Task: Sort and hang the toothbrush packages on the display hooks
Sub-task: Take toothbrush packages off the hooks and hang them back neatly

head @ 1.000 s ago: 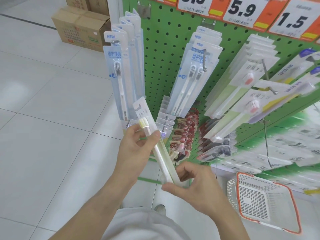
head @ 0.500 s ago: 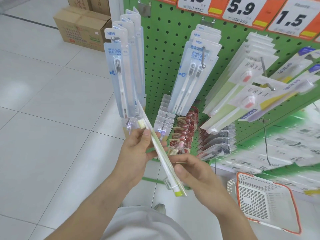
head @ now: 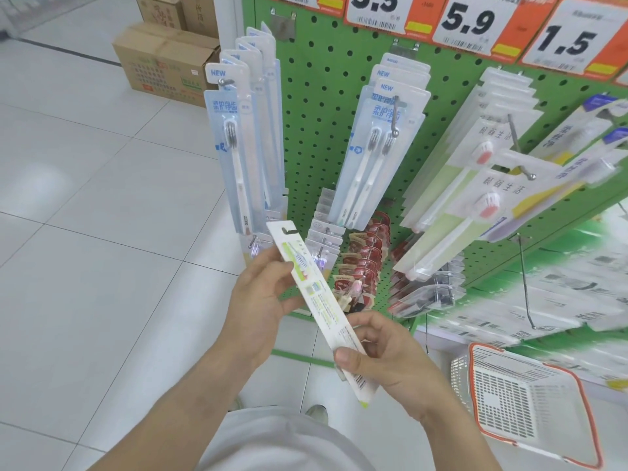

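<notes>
A long white-and-green toothbrush package point(head: 317, 302) slants in front of me with its printed back showing and its hang hole at the top. My left hand point(head: 263, 302) pinches its upper part and my right hand point(head: 384, 356) grips its lower end. Behind it stands the green pegboard point(head: 323, 107). Blue-white toothbrush packs point(head: 234, 144) hang on the left hook, twin packs point(head: 377, 144) on the middle hook, and pale green packs point(head: 475, 185) on the right hooks. A bare hook point(head: 526, 283) sticks out at lower right.
A white basket with an orange rim point(head: 530, 402) sits on the floor at lower right. Cardboard boxes point(head: 163, 59) are stacked on the tiles at upper left. Price tags point(head: 472, 22) line the pegboard's top. Red small packs point(head: 363, 263) hang lower down.
The package has been turned over between both hands: its front with the yellow brush head faced me earlier, and the printed back faces me now. The hands stayed in about the same place.
</notes>
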### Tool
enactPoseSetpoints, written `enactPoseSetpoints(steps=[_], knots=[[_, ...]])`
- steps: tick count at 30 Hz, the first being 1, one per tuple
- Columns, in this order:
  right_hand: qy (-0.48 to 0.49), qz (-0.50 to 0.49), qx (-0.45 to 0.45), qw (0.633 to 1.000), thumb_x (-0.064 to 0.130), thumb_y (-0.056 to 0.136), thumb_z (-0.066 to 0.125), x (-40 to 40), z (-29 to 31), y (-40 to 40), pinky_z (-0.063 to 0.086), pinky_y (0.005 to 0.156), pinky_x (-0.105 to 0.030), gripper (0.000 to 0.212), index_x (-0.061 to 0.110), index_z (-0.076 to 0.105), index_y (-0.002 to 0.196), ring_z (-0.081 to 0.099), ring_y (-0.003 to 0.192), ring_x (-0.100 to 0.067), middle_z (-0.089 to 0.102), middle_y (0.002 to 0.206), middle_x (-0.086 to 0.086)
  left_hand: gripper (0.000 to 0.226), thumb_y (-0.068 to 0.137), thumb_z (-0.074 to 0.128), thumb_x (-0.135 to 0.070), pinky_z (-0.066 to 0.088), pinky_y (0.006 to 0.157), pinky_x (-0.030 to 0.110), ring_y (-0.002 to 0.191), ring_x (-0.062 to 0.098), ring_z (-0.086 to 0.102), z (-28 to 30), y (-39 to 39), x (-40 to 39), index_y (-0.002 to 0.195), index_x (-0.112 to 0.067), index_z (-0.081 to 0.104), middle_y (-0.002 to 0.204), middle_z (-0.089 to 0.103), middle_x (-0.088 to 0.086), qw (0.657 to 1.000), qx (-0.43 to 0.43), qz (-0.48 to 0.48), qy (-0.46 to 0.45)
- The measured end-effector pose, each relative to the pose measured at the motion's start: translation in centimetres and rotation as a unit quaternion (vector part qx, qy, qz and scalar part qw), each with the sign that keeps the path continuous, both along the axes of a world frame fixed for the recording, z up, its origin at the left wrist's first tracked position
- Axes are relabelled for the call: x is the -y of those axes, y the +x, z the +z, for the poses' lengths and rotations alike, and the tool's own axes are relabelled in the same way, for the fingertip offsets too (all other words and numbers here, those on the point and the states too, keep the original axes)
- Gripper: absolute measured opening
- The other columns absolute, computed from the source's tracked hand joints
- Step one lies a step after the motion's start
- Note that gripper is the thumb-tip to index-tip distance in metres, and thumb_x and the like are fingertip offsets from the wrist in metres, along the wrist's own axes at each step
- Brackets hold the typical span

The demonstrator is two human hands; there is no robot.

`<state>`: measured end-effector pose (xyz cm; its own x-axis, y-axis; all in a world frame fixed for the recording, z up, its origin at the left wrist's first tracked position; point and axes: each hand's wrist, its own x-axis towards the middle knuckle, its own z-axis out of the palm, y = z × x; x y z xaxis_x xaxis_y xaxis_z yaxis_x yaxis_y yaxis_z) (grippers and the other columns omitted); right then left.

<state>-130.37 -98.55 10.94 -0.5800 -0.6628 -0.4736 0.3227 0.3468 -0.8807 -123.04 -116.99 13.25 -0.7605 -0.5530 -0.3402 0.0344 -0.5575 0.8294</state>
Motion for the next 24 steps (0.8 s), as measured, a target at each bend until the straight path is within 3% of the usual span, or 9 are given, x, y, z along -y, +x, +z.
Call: enactPoseSetpoints(steps=[4,6,9,12,18,24], knots=[[0.038,0.088,-0.057,0.994,0.038,0.074,0.085,-0.5,-0.1,-0.4,0.053,0.077,-0.034,0.034,0.018,0.072,0.098,0.066,0.082,-0.015,0.077,0.1,-0.005,0.017,0.103,0.049,-0.007,0.057,0.062,0.029,0.078,0.017,0.073,-0.6,-0.2,-0.2,0.109,-0.006,0.066,0.091,0.078,0.001,0.999,0.024,0.007,-0.049],[0.034,0.118,-0.058,0.991,0.033,0.08,0.082,-0.6,-0.1,-0.6,0.053,0.079,-0.036,0.028,0.015,0.071,0.099,0.067,0.083,-0.017,0.076,0.105,-0.005,0.018,0.103,0.05,-0.008,0.057,0.064,0.031,0.081,0.018,0.071,-1.0,-0.3,-0.3,0.11,-0.008,0.067,0.094,0.077,0.002,0.998,0.035,0.002,-0.056],[0.019,0.117,-0.027,0.993,0.021,0.086,0.08,-0.8,-0.4,-0.8,0.054,0.08,-0.035,0.025,0.006,0.067,0.102,0.071,0.087,-0.022,0.076,0.111,-0.008,0.02,0.102,0.05,-0.008,0.06,0.069,0.03,0.085,0.019,0.071,-1.2,-0.5,-0.3,0.112,-0.01,0.068,0.1,0.077,0.005,0.998,0.036,-0.005,-0.048],[0.009,0.092,-0.023,0.995,0.011,0.085,0.08,-0.8,-0.7,-1.0,0.053,0.076,-0.029,0.016,0.005,0.069,0.095,0.072,0.082,-0.022,0.077,0.104,-0.013,0.021,0.102,0.051,-0.008,0.061,0.073,0.033,0.087,0.02,0.071,-1.4,-0.6,-0.2,0.114,-0.011,0.068,0.102,0.077,0.006,0.998,0.039,-0.004,-0.05],[0.012,0.079,-0.019,0.997,0.007,0.085,0.078,-1.0,-1.1,-1.4,0.054,0.078,-0.028,0.014,0.004,0.07,0.096,0.073,0.087,-0.022,0.077,0.101,-0.014,0.02,0.102,0.052,-0.007,0.062,0.075,0.032,0.086,0.017,0.073,-1.5,-0.6,0.1,0.114,-0.008,0.068,0.101,0.078,0.003,0.997,0.047,-0.01,-0.053],[-0.008,0.039,-0.014,0.999,0.013,0.091,0.068,-1.2,-0.3,-2.4,0.056,0.075,-0.027,0.021,0.009,0.074,0.11,0.073,0.087,-0.022,0.077,0.104,-0.012,0.016,0.098,0.057,0.0,0.061,0.065,0.027,0.082,0.017,0.076,-1.4,-0.7,0.2,0.104,-0.008,0.07,0.098,0.079,0.003,0.997,0.051,0.033,-0.036]])
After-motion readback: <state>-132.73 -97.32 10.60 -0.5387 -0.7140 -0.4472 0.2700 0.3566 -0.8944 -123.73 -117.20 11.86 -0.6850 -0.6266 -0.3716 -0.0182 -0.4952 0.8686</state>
